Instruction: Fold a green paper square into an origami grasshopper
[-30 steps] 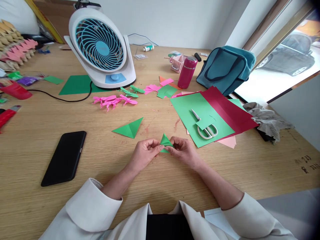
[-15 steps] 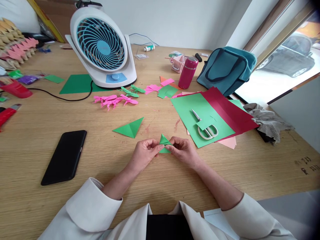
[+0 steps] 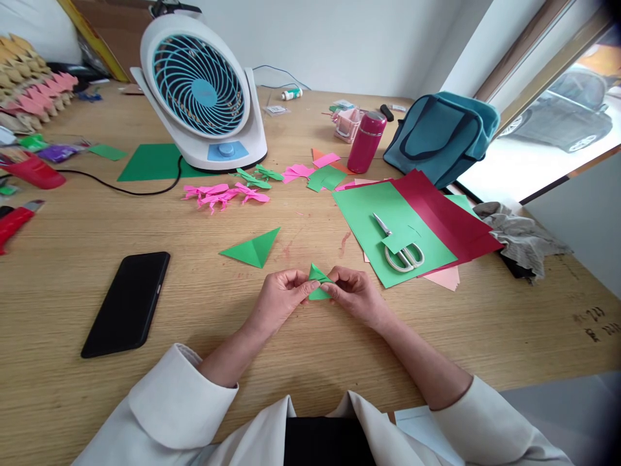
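Observation:
Between my two hands is a small folded piece of green paper, its pointed tip standing up away from me. My left hand pinches its left side, thumb on top. On the opposite side my right hand pinches it too, the two thumbs almost meeting over a fold. Fingers underneath are partly hidden. Just beyond my left hand lies a creased green paper triangle on the wooden table.
Scissors rest on green sheets and red sheets at right. Pink folded figures and green ones lie before a fan. A phone is at left. Behind stand a pink bottle and a teal bag.
The upright tip of the green paper has shifted slightly left and lower. Both hands keep their pinch in nearly the same place.

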Demonstrator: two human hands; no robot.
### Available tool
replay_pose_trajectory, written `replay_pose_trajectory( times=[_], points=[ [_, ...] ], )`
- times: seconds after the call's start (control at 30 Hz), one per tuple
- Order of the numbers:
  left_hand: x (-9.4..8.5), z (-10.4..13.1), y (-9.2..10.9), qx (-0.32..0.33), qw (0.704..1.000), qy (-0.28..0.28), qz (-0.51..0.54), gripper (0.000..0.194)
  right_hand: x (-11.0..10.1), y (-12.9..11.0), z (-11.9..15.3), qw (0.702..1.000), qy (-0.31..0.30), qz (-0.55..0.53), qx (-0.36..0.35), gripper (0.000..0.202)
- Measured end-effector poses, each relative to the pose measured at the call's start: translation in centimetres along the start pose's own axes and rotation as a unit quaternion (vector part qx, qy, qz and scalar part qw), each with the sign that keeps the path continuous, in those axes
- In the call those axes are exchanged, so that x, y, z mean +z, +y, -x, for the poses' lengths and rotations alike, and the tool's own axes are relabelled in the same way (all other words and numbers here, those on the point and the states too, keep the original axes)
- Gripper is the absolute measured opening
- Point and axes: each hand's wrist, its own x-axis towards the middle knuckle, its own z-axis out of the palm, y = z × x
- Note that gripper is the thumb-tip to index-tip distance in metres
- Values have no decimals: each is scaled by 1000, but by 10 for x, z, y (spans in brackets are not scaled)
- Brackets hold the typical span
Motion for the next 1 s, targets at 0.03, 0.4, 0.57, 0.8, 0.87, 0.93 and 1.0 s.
replay_pose_trajectory(
  times=[0.03,0.4,0.57,0.8,0.87,0.93,1.0],
  points=[
    [-1,0,0,0,1000,-9,0,35,-1,0,0,1000,-5,-2,0,36],
    [0,0,-1,4,1000,3,0,35,2,1,0,999,-13,-30,8,34],
    [-3,-1,4,-14,999,-25,22,35,-2,3,0,999,-30,-32,4,32],
    [-4,-1,2,-12,1000,-11,13,35,-3,0,0,999,-37,-16,7,35],
    [-4,-1,2,-14,1000,-9,13,36,-3,-1,0,999,-38,-10,8,35],
    [-4,-1,3,-17,1000,-3,14,36,-3,-2,0,999,-41,-10,11,35],
    [-4,0,4,-14,1000,7,9,35,-3,-3,0,999,-43,-13,14,35]
  ],
)
